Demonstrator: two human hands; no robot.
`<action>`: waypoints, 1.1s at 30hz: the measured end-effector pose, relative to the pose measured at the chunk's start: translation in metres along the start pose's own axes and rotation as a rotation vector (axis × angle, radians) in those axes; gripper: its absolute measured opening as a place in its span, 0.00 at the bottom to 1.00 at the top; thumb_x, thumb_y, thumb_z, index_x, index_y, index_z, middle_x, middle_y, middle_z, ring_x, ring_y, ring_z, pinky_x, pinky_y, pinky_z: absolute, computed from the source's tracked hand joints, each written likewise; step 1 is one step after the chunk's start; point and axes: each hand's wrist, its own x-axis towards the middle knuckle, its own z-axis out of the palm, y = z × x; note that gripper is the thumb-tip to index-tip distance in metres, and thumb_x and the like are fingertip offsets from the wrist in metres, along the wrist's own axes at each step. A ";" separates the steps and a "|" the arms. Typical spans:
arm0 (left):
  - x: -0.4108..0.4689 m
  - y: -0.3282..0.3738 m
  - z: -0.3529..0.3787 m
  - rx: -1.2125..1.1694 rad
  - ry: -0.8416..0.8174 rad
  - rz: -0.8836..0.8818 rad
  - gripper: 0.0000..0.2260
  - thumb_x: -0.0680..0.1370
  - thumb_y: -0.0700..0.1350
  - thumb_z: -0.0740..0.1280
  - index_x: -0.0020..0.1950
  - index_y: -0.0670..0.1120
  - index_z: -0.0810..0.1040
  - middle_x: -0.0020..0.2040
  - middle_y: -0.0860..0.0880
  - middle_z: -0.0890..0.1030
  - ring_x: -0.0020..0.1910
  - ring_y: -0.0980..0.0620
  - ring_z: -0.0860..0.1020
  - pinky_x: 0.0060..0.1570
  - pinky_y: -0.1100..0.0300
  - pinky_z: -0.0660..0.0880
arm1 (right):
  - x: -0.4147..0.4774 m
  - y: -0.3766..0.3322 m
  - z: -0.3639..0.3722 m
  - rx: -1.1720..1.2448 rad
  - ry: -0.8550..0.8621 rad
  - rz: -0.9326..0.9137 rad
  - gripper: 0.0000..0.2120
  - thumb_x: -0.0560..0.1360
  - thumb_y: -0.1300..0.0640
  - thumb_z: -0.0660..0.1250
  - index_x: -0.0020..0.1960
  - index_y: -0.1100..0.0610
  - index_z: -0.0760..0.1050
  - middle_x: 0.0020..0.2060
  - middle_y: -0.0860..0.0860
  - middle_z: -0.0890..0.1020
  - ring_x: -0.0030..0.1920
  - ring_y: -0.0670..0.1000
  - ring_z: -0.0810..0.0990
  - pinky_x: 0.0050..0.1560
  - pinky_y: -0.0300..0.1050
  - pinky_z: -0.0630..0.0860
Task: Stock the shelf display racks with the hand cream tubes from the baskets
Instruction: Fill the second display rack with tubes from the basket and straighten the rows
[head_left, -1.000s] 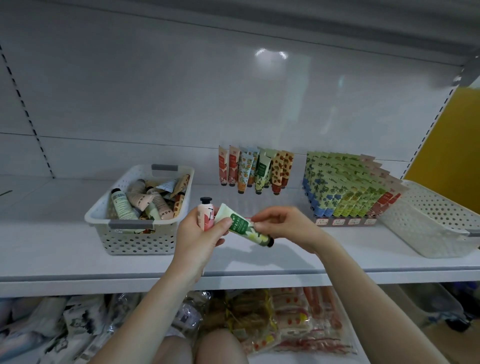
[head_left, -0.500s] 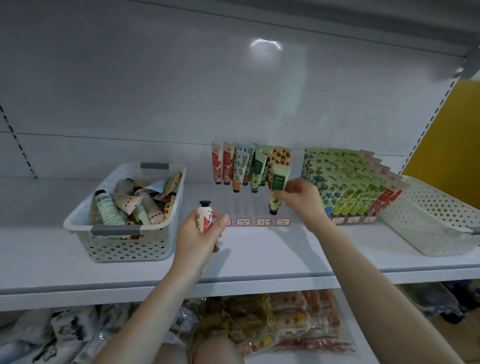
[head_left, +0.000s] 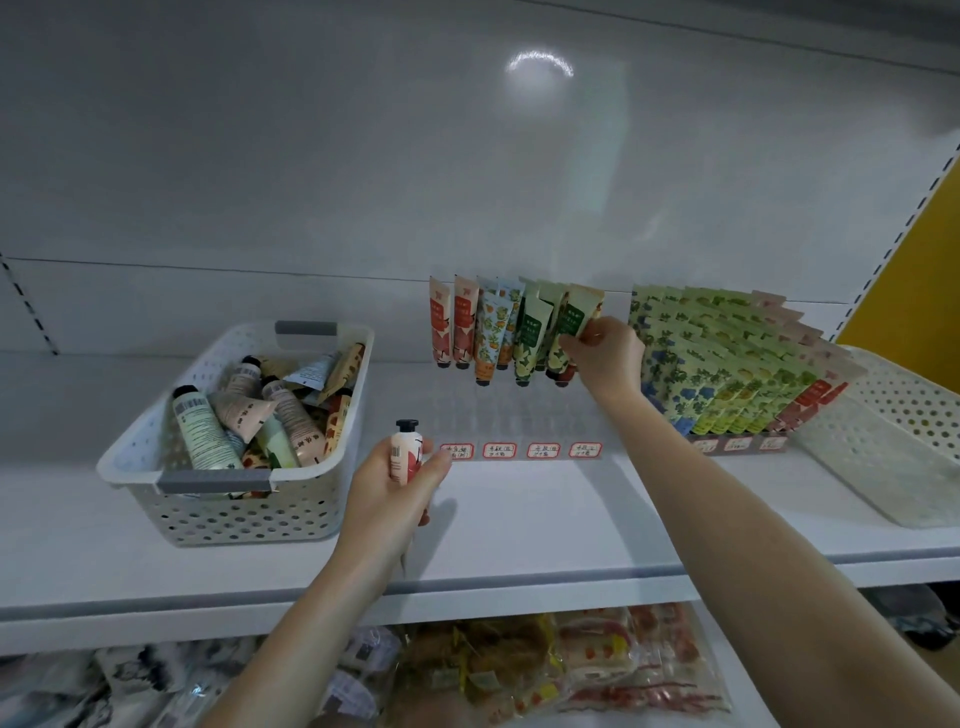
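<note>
Left hand: grasping pink tube, black cap up, above the shelf front.
Right hand: pinching green-labelled tube, cap down, among standing tubes at the back of clear rack.
Basket of loose tubes: left of left hand, apart.

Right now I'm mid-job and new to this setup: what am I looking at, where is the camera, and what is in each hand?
There is no machine here. These are a person's two bare hands, seen from one wide camera worn on the head, looking down at a white shelf. The left hand grips a small pink tube with a black cap. The right hand pinches a green tube among the tubes standing in the clear rack. On the left of the shelf sits a white basket of mixed tubes. On the right are a full rack and a second basket.
</note>
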 end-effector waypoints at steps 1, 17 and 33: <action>0.001 -0.001 0.000 -0.007 -0.008 -0.007 0.04 0.76 0.45 0.67 0.49 0.47 0.76 0.36 0.47 0.74 0.35 0.52 0.72 0.34 0.61 0.71 | 0.001 0.001 0.000 0.002 0.010 0.005 0.08 0.73 0.62 0.68 0.37 0.65 0.74 0.32 0.57 0.76 0.31 0.52 0.72 0.30 0.39 0.66; 0.003 -0.003 0.005 0.027 -0.029 -0.037 0.03 0.77 0.42 0.66 0.47 0.50 0.74 0.36 0.48 0.75 0.35 0.53 0.72 0.34 0.63 0.72 | 0.006 0.007 0.017 -0.060 -0.032 -0.071 0.12 0.73 0.61 0.68 0.42 0.73 0.76 0.37 0.67 0.81 0.40 0.64 0.80 0.41 0.53 0.77; 0.006 -0.009 0.004 0.046 -0.043 -0.047 0.03 0.77 0.43 0.66 0.49 0.49 0.74 0.38 0.47 0.75 0.36 0.52 0.73 0.37 0.61 0.73 | 0.007 0.009 0.025 -0.209 -0.114 -0.052 0.09 0.76 0.61 0.64 0.38 0.61 0.70 0.32 0.55 0.74 0.32 0.54 0.71 0.26 0.39 0.59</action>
